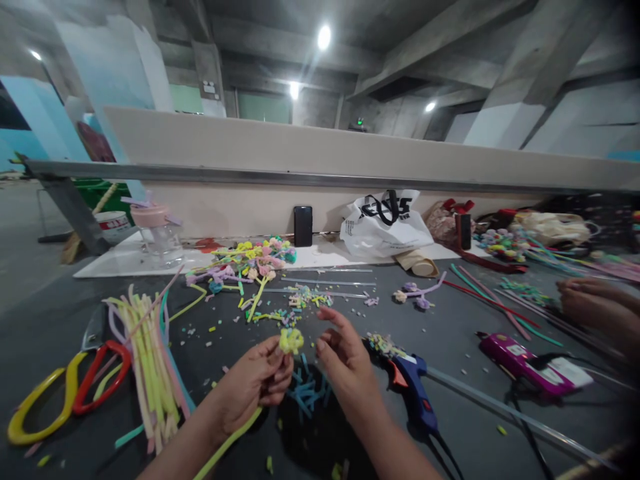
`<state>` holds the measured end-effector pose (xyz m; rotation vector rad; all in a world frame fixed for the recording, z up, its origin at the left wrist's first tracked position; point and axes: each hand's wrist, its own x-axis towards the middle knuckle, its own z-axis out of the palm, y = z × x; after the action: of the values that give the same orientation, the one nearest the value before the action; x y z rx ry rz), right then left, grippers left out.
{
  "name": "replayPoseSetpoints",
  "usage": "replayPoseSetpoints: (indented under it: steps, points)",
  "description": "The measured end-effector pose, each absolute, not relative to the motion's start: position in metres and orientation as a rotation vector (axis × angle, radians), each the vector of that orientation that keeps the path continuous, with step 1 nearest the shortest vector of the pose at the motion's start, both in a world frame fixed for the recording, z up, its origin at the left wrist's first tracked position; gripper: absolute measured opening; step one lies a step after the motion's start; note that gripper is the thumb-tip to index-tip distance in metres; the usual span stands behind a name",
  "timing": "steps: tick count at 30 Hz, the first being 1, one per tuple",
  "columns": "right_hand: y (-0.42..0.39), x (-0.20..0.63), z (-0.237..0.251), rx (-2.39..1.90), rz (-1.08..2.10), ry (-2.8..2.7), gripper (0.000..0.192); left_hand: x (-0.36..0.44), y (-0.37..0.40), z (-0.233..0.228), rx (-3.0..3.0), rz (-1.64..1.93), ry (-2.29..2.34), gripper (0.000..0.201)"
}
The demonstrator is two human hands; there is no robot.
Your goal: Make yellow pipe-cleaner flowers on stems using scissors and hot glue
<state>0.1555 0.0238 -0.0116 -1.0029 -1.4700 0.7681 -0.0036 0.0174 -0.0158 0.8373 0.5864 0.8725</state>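
Observation:
My left hand [255, 385] is closed around a yellow-green pipe-cleaner stem, which ends in a small fuzzy yellow flower head [291, 341] just above my fingers. The stem [227, 445] trails down under my wrist. My right hand [345, 363] hovers just right of the flower, fingers apart and holding nothing. Below both hands lies a pile of short blue pipe-cleaner cuttings [307, 390].
A bundle of yellow and pink pipe cleaners [150, 360] and scissors [70, 387] lie at left. A blue glue gun [413, 387] sits right of my hand, a purple one [525, 367] farther right. Finished flowers [255, 260], a jar [157, 233], phone [303, 226] and bag [383, 223] stand behind. Another person's hands [595, 307] work at right.

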Motion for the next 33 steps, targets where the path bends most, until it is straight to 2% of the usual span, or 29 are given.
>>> replayPoseSetpoints:
  steps: [4,8,15,23,28,31,33]
  points:
    - [0.024,0.155,-0.009,-1.02,0.898,-1.32,0.036,-0.005,0.015,-0.014,0.866,0.89,0.555,0.037]
    - [0.023,0.156,-0.009,-1.054,0.883,-1.302,0.034,-0.005,0.011,-0.009,0.932,0.883,0.578,0.041]
    - [0.034,0.162,-0.028,-1.222,0.55,-1.565,0.037,-0.01,0.016,-0.014,0.924,0.88,0.66,0.032]
    - [0.031,0.15,-0.029,-1.635,0.229,-2.174,0.014,-0.02,0.027,-0.018,0.799,1.067,0.587,0.027]
    - [0.014,0.155,-0.009,-1.524,0.197,-2.105,0.019,-0.019,0.024,-0.016,0.786,1.031,0.628,0.026]
    - [-0.007,0.186,-0.002,-1.407,0.179,-2.028,0.019,-0.018,0.024,-0.016,0.77,1.049,0.654,0.025]
    - [-0.02,0.218,-0.001,-1.501,0.115,-1.945,0.018,-0.018,0.025,-0.016,0.753,1.061,0.652,0.026]
